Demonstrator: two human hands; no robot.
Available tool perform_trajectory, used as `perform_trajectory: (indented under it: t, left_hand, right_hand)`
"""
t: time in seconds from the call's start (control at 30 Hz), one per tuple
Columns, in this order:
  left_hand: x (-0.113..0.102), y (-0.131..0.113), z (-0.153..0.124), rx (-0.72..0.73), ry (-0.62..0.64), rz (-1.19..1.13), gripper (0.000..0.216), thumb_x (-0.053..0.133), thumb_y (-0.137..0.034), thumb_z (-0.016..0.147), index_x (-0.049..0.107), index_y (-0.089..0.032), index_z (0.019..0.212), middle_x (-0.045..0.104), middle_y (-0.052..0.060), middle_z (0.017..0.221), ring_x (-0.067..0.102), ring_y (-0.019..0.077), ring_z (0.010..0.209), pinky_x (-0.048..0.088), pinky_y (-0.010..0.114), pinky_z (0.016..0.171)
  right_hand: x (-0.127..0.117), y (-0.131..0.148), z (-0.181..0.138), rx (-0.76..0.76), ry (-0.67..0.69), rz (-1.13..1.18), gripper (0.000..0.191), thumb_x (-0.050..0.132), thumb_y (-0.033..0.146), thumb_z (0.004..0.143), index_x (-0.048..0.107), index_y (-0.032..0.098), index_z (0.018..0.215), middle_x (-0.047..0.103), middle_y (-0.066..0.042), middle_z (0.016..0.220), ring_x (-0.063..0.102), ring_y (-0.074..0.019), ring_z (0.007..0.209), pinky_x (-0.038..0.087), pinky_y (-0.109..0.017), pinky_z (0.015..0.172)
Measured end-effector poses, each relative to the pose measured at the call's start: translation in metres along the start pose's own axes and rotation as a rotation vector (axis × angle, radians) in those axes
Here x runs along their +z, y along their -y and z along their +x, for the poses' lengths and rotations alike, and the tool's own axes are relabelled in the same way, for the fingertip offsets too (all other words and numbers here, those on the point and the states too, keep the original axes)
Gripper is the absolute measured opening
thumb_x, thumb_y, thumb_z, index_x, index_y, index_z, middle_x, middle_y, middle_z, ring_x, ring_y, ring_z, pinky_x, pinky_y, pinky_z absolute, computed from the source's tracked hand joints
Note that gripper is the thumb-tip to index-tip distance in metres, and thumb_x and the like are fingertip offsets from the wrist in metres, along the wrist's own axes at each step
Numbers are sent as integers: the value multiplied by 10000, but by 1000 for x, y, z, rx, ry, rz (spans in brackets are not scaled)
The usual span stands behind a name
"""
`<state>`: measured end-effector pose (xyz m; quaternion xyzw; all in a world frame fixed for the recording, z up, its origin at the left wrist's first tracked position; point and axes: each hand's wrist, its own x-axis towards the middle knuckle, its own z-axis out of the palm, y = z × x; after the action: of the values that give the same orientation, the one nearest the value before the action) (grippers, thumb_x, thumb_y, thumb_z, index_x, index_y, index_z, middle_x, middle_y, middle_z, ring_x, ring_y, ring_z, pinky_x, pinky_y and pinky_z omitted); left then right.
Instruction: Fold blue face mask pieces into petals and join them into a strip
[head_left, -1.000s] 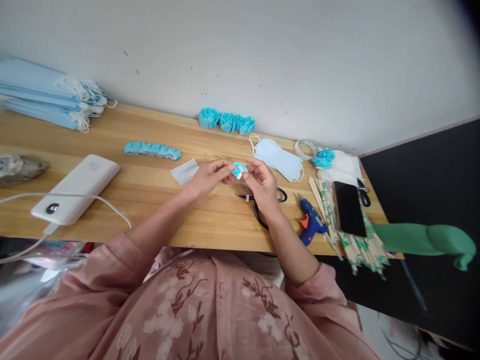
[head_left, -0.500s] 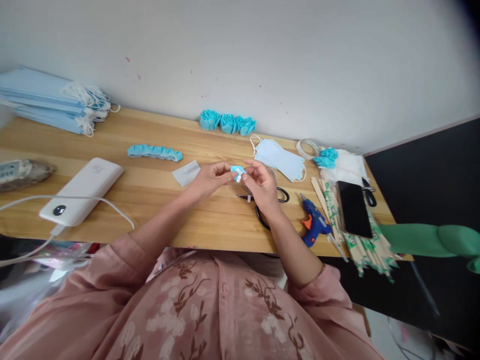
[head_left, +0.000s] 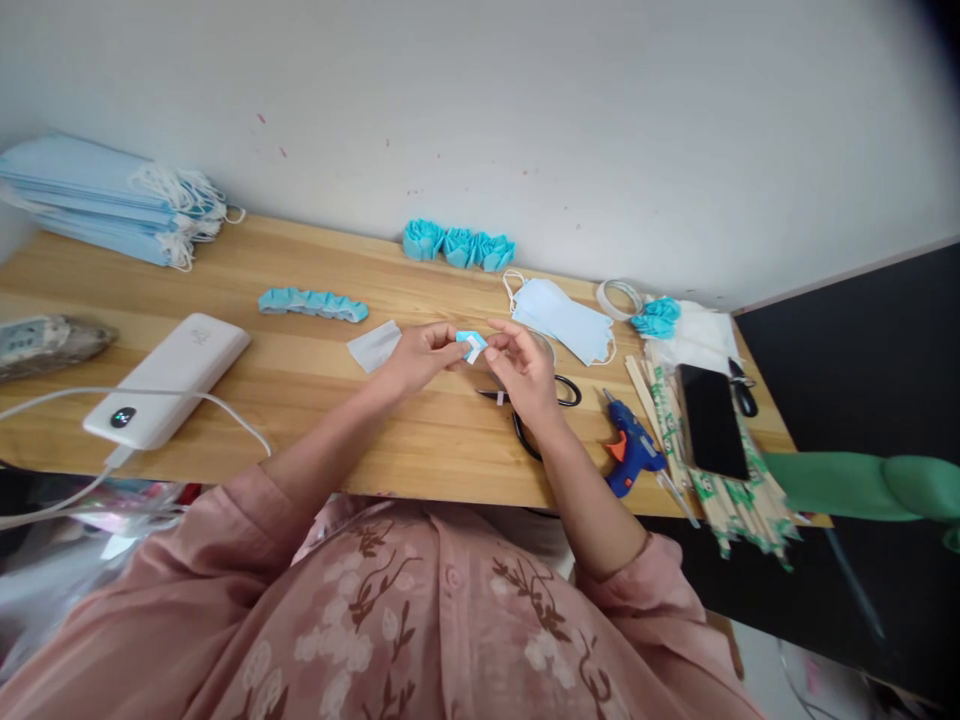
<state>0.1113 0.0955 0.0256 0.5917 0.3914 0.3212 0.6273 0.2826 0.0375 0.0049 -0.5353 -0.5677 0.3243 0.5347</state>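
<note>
Over the middle of the table, my left hand (head_left: 424,357) pinches a small folded piece of blue and white material (head_left: 471,346) between thumb and fingers. My right hand (head_left: 527,372) is closed at the piece's right edge, thumb and fingertips against it, with the index finger raised. Below my right hand lie black-handled scissors (head_left: 568,391), partly covered by it. Beside my left hand is a translucent whitish sheet (head_left: 374,347). A pleated blue strip (head_left: 313,304) rests farther left.
Blue fabric roses (head_left: 459,246) stand by the wall. A face mask (head_left: 564,318), tape roll (head_left: 619,299), blue glue gun (head_left: 631,445), phone (head_left: 712,420) and wrapped chopsticks (head_left: 739,510) occupy the right. A mask stack (head_left: 97,190) and white power bank (head_left: 169,380) with cable are left.
The folded piece has shifted slightly left and turned a little. My right thumb has slid from its face to its right edge. The whole view has moved slightly.
</note>
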Motion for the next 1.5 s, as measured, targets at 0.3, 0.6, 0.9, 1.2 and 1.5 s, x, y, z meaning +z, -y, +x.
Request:
perform_trajectory:
  t: [0.3, 0.6, 0.9, 1.2, 1.5]
  left_hand:
    - [-1, 6, 4, 0, 34, 23, 273, 684, -424, 718, 606, -162, 718, 591, -19, 650, 519, 98, 608, 405, 247, 619]
    - [-2, 1, 2, 17, -80, 4, 268, 667, -408, 723, 568, -170, 652, 553, -29, 605, 479, 90, 581, 374, 244, 596]
    - [0, -1, -1, 5, -35, -32, 303, 705, -446, 706, 590, -169, 664, 569, -19, 614, 498, 100, 596, 402, 249, 609]
    - [-1, 2, 1, -26, 28, -37, 240, 702, -381, 728, 641, -148, 724, 651, 1, 711, 560, 102, 655, 451, 250, 674]
    - [2, 3, 0, -7, 10, -20, 208, 669, -356, 737, 621, -157, 705, 629, -13, 672, 540, 95, 631, 433, 239, 648]
  right_hand:
    - [1, -1, -1, -49, 23, -100, 372, 607, 303, 860, 580, 261, 1228, 683, 10, 853, 622, -136, 750, 521, -288, 703]
    - [2, 13, -7, -545, -6, -654, 161, 601, 194, 866, 637, 230, 1019, 705, -39, 892, 619, -204, 839, 493, -373, 789]
    - [2, 9, -6, -592, -27, -697, 134, 563, 176, 915, 658, 262, 954, 716, -40, 899, 616, -208, 846, 474, -373, 782]
    - [2, 9, -4, -463, -105, -602, 109, 551, 215, 915, 643, 252, 869, 703, -24, 823, 617, -195, 769, 462, -365, 751]
    - [5, 12, -6, -313, -92, -429, 103, 577, 222, 887, 646, 234, 812, 688, -9, 782, 593, -162, 708, 485, -319, 684]
